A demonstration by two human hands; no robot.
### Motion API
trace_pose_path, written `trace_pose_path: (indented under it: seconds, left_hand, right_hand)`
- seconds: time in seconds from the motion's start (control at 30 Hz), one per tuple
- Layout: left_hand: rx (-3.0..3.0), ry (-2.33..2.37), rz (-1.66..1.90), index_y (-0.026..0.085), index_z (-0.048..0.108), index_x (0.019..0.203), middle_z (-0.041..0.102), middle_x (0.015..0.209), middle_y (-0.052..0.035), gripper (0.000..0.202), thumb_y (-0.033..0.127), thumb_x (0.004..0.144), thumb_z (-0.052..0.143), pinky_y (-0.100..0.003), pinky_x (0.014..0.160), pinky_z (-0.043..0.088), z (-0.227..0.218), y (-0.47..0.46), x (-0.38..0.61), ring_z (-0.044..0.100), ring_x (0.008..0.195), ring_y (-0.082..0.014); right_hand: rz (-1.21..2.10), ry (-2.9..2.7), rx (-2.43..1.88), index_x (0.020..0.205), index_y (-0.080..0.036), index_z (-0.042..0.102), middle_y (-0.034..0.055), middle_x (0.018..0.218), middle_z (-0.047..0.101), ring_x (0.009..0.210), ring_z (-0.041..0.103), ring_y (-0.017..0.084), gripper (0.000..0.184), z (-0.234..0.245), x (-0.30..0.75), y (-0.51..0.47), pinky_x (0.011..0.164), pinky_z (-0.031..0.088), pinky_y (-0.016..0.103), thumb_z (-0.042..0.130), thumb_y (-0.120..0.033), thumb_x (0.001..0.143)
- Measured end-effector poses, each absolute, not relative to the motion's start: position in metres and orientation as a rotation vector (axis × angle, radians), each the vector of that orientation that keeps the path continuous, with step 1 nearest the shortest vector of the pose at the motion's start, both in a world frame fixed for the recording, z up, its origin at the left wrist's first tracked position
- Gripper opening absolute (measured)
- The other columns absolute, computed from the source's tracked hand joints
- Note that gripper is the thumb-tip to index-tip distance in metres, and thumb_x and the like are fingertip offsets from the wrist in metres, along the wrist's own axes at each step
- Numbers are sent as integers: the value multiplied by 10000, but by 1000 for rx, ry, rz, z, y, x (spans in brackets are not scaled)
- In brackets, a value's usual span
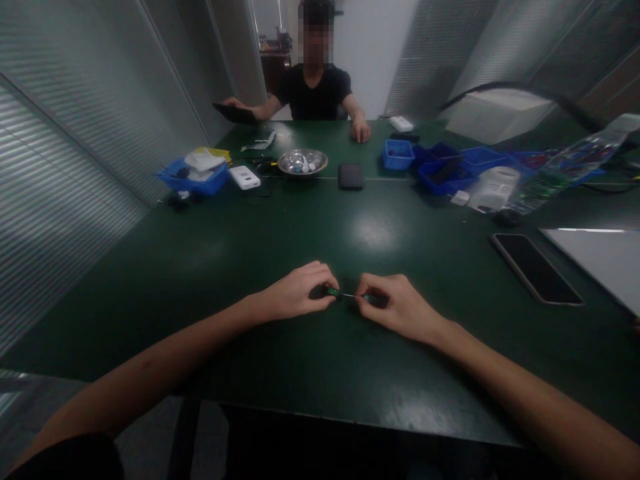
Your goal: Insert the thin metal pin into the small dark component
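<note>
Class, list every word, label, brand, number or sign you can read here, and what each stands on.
Nothing can be read.
White rectangular plastic device by the blue plastic basket: dark marking, too small and blurred.
Small green piece in the left hand: no readable lettering.

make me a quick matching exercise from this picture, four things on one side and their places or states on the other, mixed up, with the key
Things
1. small green part
2. thin-shafted tool
3. smartphone
4. metal dish

Places and states
A. lying flat on the table, its screen dark
B. pinched by the left hand
C. shiny, with small pale items in it
D. held by the right hand, its shaft pointing toward the left hand

Right pairs: 1-B, 2-D, 3-A, 4-C
</note>
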State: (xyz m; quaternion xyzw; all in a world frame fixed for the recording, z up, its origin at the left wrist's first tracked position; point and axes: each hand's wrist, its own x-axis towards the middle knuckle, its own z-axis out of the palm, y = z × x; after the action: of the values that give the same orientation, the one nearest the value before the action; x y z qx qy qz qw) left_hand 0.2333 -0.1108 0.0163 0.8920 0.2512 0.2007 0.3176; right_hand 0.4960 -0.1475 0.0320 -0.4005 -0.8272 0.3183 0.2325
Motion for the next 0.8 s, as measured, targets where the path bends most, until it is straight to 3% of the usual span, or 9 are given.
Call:
trace_pose_path:
  seconds: [0.8]
  left_hand:
    - [2384, 637, 490, 190, 641, 1087, 632, 1043, -78, 125, 256, 985, 612, -349, 893, 455, 16, -110, 235, 568, 1019, -228]
  right_hand:
    - [777, -2239, -1082, 858, -197, 641, -31, 690, 616, 585, 547, 114, 74, 20, 479, -149, 582, 377, 237, 631, -236, 921]
